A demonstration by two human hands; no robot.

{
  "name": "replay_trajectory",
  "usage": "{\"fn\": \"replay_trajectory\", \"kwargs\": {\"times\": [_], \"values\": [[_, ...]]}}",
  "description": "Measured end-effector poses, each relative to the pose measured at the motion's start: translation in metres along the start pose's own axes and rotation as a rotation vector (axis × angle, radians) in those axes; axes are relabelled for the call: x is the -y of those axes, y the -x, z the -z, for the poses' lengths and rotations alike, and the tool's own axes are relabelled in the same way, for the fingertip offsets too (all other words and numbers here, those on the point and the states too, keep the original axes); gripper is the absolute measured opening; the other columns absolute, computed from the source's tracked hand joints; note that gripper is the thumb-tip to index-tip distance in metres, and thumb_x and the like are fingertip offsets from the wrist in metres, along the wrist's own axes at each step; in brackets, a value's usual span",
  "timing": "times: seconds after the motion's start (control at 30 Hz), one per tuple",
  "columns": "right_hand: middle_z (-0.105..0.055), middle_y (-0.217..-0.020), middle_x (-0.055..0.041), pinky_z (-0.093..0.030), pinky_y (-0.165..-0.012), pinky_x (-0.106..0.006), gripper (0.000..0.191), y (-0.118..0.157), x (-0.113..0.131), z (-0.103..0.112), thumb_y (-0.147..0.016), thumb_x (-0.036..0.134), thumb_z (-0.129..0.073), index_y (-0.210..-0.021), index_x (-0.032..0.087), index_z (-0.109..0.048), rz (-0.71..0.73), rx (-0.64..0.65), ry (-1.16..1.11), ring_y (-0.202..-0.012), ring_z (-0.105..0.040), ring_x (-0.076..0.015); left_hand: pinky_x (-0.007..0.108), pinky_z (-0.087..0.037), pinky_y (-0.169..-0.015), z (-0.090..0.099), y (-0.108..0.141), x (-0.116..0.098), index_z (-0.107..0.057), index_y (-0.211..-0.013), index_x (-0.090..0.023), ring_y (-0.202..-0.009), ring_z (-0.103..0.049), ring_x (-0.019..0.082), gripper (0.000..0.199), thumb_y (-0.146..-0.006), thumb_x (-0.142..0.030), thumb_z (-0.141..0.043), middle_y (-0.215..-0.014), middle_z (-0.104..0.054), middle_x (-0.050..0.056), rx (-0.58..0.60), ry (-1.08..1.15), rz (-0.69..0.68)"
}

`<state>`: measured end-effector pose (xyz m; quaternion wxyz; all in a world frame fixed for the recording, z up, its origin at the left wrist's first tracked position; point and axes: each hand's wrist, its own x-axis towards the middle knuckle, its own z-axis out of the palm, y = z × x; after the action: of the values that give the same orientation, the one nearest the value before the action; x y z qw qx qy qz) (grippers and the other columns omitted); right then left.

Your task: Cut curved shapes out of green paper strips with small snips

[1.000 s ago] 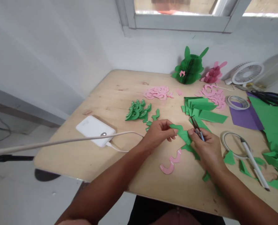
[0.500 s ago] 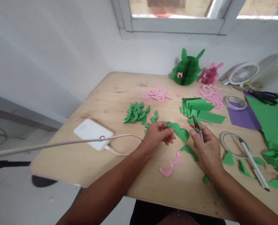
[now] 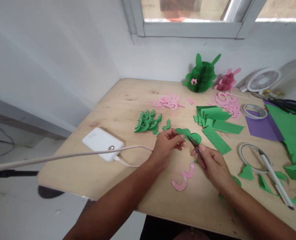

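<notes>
My left hand [image 3: 168,143] pinches the left end of a scalloped green paper piece [image 3: 195,138] above the table. Small scissors [image 3: 194,144] are in my right hand [image 3: 210,158], their blades at the middle of that paper. Just below my hands lies a curved pink paper piece [image 3: 179,184]. Cut green pieces [image 3: 146,121] are heaped to the left of my left hand. Behind my right hand, folded green strips [image 3: 212,116] are stacked, with one marked strip [image 3: 217,140] lying nearer.
A white power bank [image 3: 103,143] with a cable lies left. Pink cutouts [image 3: 169,102], a green paper figure [image 3: 201,78], a pink one [image 3: 227,81] and a fan [image 3: 263,81] stand farther back. A pen [image 3: 276,180] and green scraps lie right.
My right hand has moved left with the scissors, bringing the blades onto the green paper. The marked green strip it partly hid now shows. The view has shifted slightly.
</notes>
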<state>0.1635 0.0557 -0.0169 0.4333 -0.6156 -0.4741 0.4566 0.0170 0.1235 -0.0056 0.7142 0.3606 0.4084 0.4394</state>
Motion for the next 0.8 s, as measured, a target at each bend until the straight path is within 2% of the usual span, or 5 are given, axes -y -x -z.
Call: {"fn": "replay_trajectory", "kwargs": {"times": [0.2, 0.47, 0.8], "values": [[-0.032, -0.045, 0.0062, -0.016, -0.038, -0.024, 0.059, -0.0014, 0.0006, -0.0010, -0.084, 0.069, -0.046, -0.070, 0.015, -0.067, -0.038, 0.000, 0.001, -0.040, -0.025, -0.0094, 0.023, -0.046, -0.058, -0.0014, 0.0000, 0.0015, -0.059, -0.068, -0.016, -0.066, -0.062, 0.013, 0.022, -0.063, -0.028, -0.077, -0.064, -0.062, 0.000, 0.006, 0.042, 0.011], [-0.033, -0.044, 0.0064, -0.015, -0.039, -0.024, 0.060, -0.0019, 0.0019, -0.0017, -0.081, 0.071, -0.047, -0.070, 0.015, -0.066, -0.073, 0.019, -0.042, -0.040, -0.026, -0.0096, 0.025, -0.048, -0.064, -0.0009, 0.0007, 0.0024, -0.060, -0.071, -0.016, -0.068, -0.064, 0.014, 0.024, -0.064, -0.029, -0.078, -0.068, -0.066, 0.001, 0.029, 0.053, -0.001], [-0.031, -0.045, 0.0071, -0.014, -0.039, -0.023, 0.058, -0.0013, 0.0051, -0.0029, -0.080, 0.071, -0.049, -0.070, 0.016, -0.063, -0.128, 0.033, -0.092, -0.040, -0.024, -0.0093, 0.026, -0.049, -0.065, -0.0007, -0.0015, 0.0067, -0.065, -0.073, -0.016, -0.069, -0.064, 0.015, 0.018, -0.068, -0.030, -0.075, -0.070, -0.068, 0.002, 0.003, -0.068, -0.088]]}}
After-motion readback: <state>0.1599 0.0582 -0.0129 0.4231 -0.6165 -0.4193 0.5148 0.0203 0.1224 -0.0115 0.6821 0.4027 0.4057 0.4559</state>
